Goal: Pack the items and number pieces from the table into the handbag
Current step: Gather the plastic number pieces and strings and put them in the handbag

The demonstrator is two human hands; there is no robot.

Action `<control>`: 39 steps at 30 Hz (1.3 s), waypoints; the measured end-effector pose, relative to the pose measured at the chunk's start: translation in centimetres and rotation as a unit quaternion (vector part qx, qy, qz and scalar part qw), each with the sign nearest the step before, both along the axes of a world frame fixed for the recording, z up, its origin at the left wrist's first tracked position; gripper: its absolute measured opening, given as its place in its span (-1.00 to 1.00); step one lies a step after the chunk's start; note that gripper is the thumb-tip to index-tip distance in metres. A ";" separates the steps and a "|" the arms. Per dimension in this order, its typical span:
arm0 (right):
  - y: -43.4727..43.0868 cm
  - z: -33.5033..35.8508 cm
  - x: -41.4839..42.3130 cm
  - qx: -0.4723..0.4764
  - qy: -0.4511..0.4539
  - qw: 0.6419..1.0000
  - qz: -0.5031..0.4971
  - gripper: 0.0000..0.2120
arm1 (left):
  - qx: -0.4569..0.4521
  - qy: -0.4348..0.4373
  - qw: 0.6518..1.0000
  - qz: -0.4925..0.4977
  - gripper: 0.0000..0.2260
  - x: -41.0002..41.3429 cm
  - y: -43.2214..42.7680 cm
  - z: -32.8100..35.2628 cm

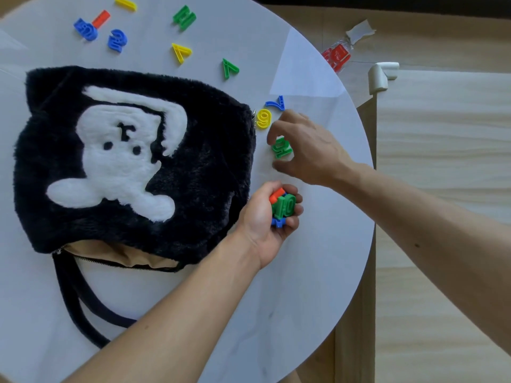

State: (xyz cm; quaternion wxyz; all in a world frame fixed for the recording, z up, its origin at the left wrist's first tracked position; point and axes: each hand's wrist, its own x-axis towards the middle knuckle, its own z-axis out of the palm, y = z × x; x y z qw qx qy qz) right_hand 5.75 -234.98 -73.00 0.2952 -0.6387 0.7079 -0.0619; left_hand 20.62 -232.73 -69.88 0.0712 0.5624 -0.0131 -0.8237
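Handbag (193,175): black, furry, with a white figure on its side. It is laid flat on the left half of the worktop (304,299). The mouth is unzipped toward the near edge and tan lining is shown.

Left hand (262,219): held palm up, just beside the handbag's right side. Its fingers are curled round a bunch (282,205) of orange, green and blue pieces.

Right hand (307,150): placed near the right edge. A green piece (281,148) is pinched between thumb and fingers; whether it is lifted cannot be told.

Yellow 9 (263,118), blue 7 (276,103): found just beyond the right hand.

Far edge, scattered: green 7 (229,69), yellow 7 (181,52), blue 2 (117,40), orange bar (101,18), yellow bar (125,2).
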 end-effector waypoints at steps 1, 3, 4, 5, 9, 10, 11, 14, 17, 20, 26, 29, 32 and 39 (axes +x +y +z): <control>0.2 -0.4 0.0 -0.007 0.017 1.000 0.024 -0.72 | 0.002 -0.004 1.000 0.000 -0.72 0.1 0.1 0.0; 0.7 -0.8 0.0 -0.022 0.033 0.998 0.051 -0.76 | 0.006 -0.006 1.000 -0.004 -0.71 0.2 0.2 0.0; 0.9 -1.0 -0.2 -0.024 0.036 0.997 0.062 -0.77 | 0.007 -0.007 1.000 -0.006 -0.71 0.3 0.2 0.1; 1.0 -1.0 -0.3 -0.024 0.035 0.996 0.072 -0.77 | 0.008 -0.008 1.000 -0.007 -0.71 0.3 0.1 0.1; 0.2 -0.3 -1.0 -0.070 0.028 0.997 0.034 -0.69 | 0.008 -0.010 1.000 -0.008 -0.72 0.3 -0.4 0.2; -0.5 -0.1 -1.1 -0.098 0.033 0.995 0.014 -0.67 | 0.007 -0.011 1.000 -0.008 -0.72 0.3 -0.5 0.2; -1.3 0.1 -1.0 -0.122 0.038 0.992 -0.004 -0.66 | 0.007 -0.013 1.000 -0.008 -0.72 0.2 -0.6 0.2; -3.6 -0.1 -0.3 -0.143 0.063 0.988 -0.021 -0.67 | 0.007 -0.018 1.000 -0.011 -0.70 0.0 -0.7 0.2; -4.7 -1.3 0.3 -0.114 0.087 0.989 -0.019 -0.57 | 0.004 -0.016 1.000 -0.019 -0.71 -0.1 -0.7 0.2; -4.6 -1.9 0.6 -0.106 0.098 0.989 -0.030 -0.49 | 0.005 -0.015 1.000 -0.023 -0.73 -0.1 -0.7 0.1; -4.8 -2.2 -0.4 -0.101 0.137 0.982 -0.079 -0.24 | 0.005 -0.013 1.000 -0.025 -0.74 0.2 -1.0 -0.2; -4.8 -2.5 -0.7 -0.051 0.133 0.990 -0.015 -0.20 | 0.003 -0.015 0.999 -0.030 -0.75 0.2 -1.3 -0.3; -4.2 -2.6 -0.6 -0.071 0.145 0.986 0.039 -0.44 | 0.001 -0.022 0.999 -0.031 -0.74 0.3 -1.4 -0.3; -4.0 -2.7 -1.2 -0.095 0.107 0.988 0.058 -0.67 | 0.001 -0.029 0.999 -0.028 -0.72 0.4 -1.4 0.0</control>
